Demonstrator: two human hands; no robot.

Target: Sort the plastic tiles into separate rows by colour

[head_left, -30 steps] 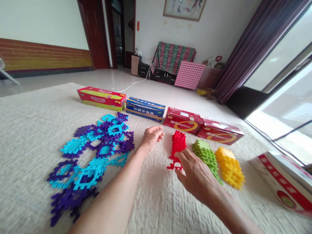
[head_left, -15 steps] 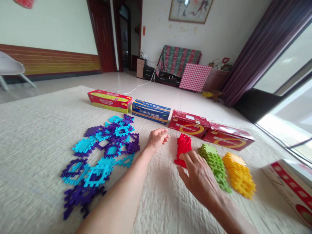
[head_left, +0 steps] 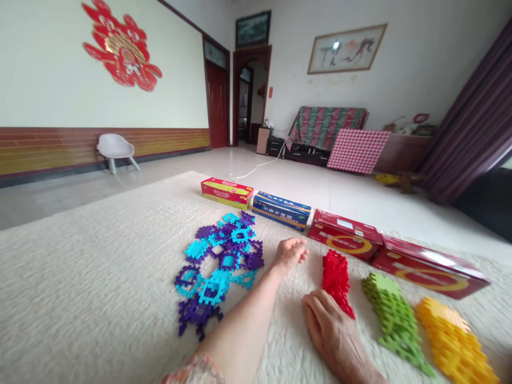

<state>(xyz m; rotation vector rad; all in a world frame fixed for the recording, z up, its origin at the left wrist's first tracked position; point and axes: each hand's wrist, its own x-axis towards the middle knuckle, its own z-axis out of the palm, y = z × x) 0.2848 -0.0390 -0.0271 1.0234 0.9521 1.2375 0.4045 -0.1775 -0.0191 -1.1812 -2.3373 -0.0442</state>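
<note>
Fabric (head_left: 100,288), pale and textured, spreads across the lower half of the frame. On it, right of centre, the red pieces (head_left: 335,272) lie overlapped in a narrow pile that slants toward the bottom right. The right hand (head_left: 334,328), at bottom centre-right, is back upward over the near left edge of this pile. Its fingers are bent down and drawn close together; the tips are hidden, so I cannot tell whether they grip a piece. The left hand (head_left: 291,253) hangs just right of the frame's centre, between the red pieces and the purple and blue pieces (head_left: 229,261). Its fingers are loosely half curled, with nothing visible in their hold. A sleeve (head_left: 196,370) shows at the bottom edge.

The purple and blue pieces sprawl in a loose heap left of the left forearm. At lower right, the green pieces (head_left: 396,322) and then the yellow pieces (head_left: 456,338) form two more slanting piles. Behind, running from centre toward the right edge, stand a red-and-yellow box (head_left: 226,193), a blue box (head_left: 282,210) and two dark red boxes (head_left: 346,234). A white chair (head_left: 116,146) stands at middle left.
</note>
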